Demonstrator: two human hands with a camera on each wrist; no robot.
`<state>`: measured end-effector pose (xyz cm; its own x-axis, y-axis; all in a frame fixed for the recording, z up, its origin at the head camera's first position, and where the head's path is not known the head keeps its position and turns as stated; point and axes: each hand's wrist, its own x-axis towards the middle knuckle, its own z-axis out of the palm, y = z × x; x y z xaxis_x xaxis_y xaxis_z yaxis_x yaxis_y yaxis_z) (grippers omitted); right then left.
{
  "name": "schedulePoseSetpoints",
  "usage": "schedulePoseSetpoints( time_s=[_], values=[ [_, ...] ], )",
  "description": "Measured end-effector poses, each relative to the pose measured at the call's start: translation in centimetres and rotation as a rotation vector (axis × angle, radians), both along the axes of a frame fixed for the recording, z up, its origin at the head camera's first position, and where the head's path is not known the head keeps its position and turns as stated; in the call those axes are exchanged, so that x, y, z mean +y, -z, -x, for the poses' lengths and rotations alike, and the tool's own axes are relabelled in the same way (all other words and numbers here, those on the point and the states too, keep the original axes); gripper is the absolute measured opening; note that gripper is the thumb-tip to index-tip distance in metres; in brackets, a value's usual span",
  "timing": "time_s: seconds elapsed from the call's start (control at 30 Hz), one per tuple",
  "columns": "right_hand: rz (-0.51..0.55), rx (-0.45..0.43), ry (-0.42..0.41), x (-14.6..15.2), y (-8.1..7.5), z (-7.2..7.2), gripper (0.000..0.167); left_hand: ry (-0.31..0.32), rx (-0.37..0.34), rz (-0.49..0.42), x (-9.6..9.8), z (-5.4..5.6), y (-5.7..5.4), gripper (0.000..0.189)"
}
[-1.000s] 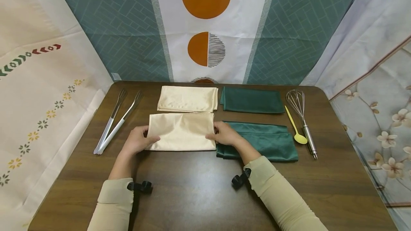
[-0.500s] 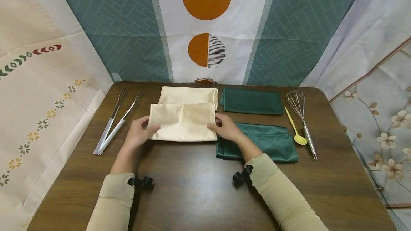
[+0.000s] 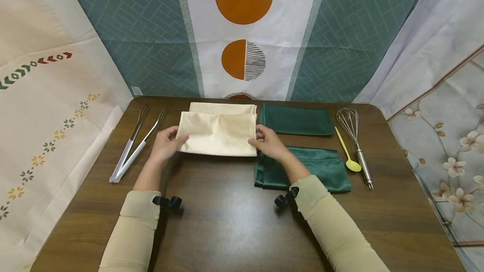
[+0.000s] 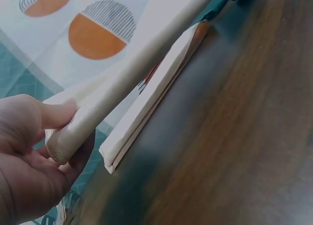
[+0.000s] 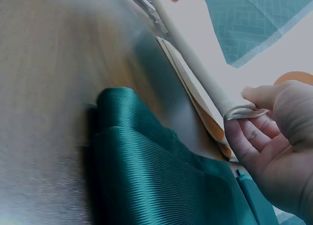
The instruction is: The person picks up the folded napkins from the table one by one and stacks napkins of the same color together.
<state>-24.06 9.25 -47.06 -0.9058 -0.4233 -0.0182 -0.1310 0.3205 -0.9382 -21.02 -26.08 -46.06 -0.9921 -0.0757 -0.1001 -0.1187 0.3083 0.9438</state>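
Observation:
A folded cream satin cloth (image 3: 217,134) hangs between my two hands, lifted off the table. My left hand (image 3: 164,142) pinches its left end, thumb on top and fingers beneath, as the left wrist view shows. At the opposite end, my right hand (image 3: 270,142) grips the cloth the same way; its folded layers (image 5: 239,111) show in the right wrist view. Behind and below lies a second folded cream cloth (image 3: 223,108), largely covered in the head view. In the left wrist view a gap separates the held cloth from this lower cloth (image 4: 146,105).
Two folded dark green cloths, the far one (image 3: 298,119) and the near one (image 3: 314,167), lie on the right. A yellow spoon (image 3: 352,165) and a whisk (image 3: 359,146) are beyond them. Metal tongs (image 3: 132,150) lie at left on the brown table (image 3: 227,221).
Both hands have raised the held cream cloth and carried it away from me, over the far cream cloth, which is now mostly covered. The green cloths and utensils stay put.

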Motion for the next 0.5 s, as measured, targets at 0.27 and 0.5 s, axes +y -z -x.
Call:
schedulePoseSetpoints(
  time_s=[0.27,0.5],
  values=[
    [-0.026,-0.026,0.033,0.1,-0.6,1.1,0.045,-0.008,-0.025,-0.011,0.5,2.3,-0.2,0.045],
    [-0.05,-0.042,0.082,0.2,-0.6,2.8,0.053,-0.024,-0.022,-0.034,0.6,4.1,-0.3,0.046]
  ],
)
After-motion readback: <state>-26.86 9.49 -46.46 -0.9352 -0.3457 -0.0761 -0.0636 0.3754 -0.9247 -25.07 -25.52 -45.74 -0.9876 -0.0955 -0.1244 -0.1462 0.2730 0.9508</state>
